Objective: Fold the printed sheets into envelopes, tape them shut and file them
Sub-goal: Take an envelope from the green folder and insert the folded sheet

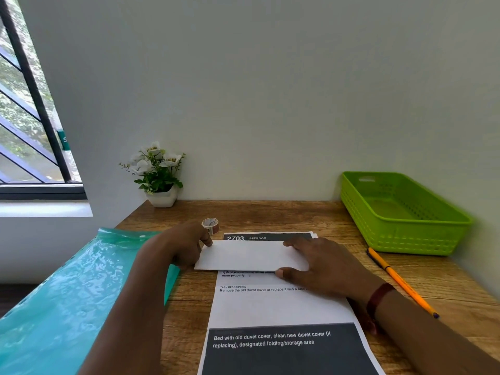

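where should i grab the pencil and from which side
Pinch the pencil at mid-shaft from above, fingers across its width. It lies flat on the table with both long sides free; the right hand is nearest.

Desk corner by a window

A white-flowered plant in a white pot [160, 180] stands at the back of the wooden desk [270, 215] against the pale wall [270, 90], near the barred window [27, 117]; an orange pencil [400, 281] lies at the right.
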Demonstrator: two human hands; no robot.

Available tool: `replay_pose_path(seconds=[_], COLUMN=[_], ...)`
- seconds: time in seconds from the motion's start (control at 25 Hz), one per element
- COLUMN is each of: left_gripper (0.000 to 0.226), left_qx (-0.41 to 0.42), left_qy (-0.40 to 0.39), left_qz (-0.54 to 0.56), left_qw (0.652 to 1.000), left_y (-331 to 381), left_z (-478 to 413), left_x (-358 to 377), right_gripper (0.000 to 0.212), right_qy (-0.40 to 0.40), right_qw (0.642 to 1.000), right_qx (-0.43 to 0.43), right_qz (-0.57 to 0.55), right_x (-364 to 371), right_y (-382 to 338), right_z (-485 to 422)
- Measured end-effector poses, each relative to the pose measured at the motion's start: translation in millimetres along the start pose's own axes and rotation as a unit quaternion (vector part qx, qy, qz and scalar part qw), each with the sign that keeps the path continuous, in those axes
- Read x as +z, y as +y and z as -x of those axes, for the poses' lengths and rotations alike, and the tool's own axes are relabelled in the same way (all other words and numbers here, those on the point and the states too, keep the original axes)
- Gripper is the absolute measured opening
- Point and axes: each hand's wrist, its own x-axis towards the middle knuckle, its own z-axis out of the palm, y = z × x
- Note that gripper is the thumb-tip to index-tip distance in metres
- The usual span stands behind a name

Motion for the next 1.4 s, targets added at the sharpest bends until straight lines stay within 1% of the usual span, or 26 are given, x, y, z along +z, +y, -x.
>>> replay_pose_path(seconds=[0.08, 0.16, 0.24, 0.28, 0.32, 0.36, 0.4, 0.48, 0.64, 0.8, 0.96, 1.12, 1.28, 1.4], left_gripper=[0.053, 0.048, 0.050, 0.052, 0.054, 0.055, 0.056, 0.057, 0.058, 0.057, 0.058, 0.059, 0.060, 0.061], left_qx=[-0.011, 0.007, 0.063, 0.100, 0.136, 0.160, 0.166, 0.143, 0.093, 0.078, 0.070, 0.063, 0.070, 0.075], left_qy=[0.027, 0.108, 0.188, 0.199, 0.182, 0.144, 0.103, 0.049, -0.008, -0.025, -0.035, -0.051, -0.060, -0.053], left_qz=[-0.029, -0.069, -0.040, -0.011, 0.003, -0.002, -0.024, -0.061, -0.083, -0.070, -0.073, -0.069, -0.067, -0.061], left_qw=[0.999, 0.992, 0.979, 0.975, 0.974, 0.977, 0.980, 0.987, 0.992, 0.994, 0.994, 0.994, 0.993, 0.994], left_y=[4.0, 12.4, 23.7, 31.2, 39.5, 48.0, 55.9, 63.9, 66.2, 64.4, 61.7, 61.0, 60.5, 61.9], left_z=[-1.0, -2.9, -5.7, -6.3, -6.2, -6.2, -6.4, -9.0, -15.0, -20.0, -26.2, -28.7, -27.0, -24.5], left_x=[1.9, 5.5, 13.3, 18.5, 24.3, 31.2, 38.4, 48.9, 58.6, 64.5, 68.7, 68.6, 66.8, 64.5], right_gripper=[0.074, 0.065, 0.055, 0.053, 0.051, 0.052, 0.054, 0.058, 0.062, 0.069, 0.075, 0.091, 0.084, 0.083], right_qy=[0.009, 0.031, 0.054, 0.063, 0.071, 0.072, 0.067, 0.027, -0.080, -0.141, -0.164, -0.172, -0.158, -0.152], right_qw=[1.000, 0.999, 0.999, 0.998, 0.997, 0.997, 0.997, 0.999, 0.997, 0.990, 0.986, 0.984, 0.982, 0.982], right_qx=[0.004, 0.002, 0.004, 0.004, -0.002, -0.012, -0.023, -0.037, -0.022, -0.009, 0.017, 0.053, 0.102, 0.110], right_qz=[0.003, 0.005, -0.004, -0.013, -0.020, -0.022, -0.022, -0.018, -0.003, 0.017, 0.017, 0.005, -0.001, -0.005], right_x=[-0.5, -1.0, -1.0, -0.2, 1.3, 3.3, 5.8, 12.0, 20.6, 22.6, 22.9, 22.3, 22.4, 21.5], right_y=[-2.7, -4.6, -7.7, -10.9, -15.4, -20.6, -25.5, -33.4, -32.9, -29.0, -25.5, -20.1, -11.1, -8.6], right_z=[0.2, 0.2, 0.1, -0.8, -2.4, -4.5, -6.8, -10.6, -10.6, -8.6, -8.1, -5.8, -5.7, -5.7])
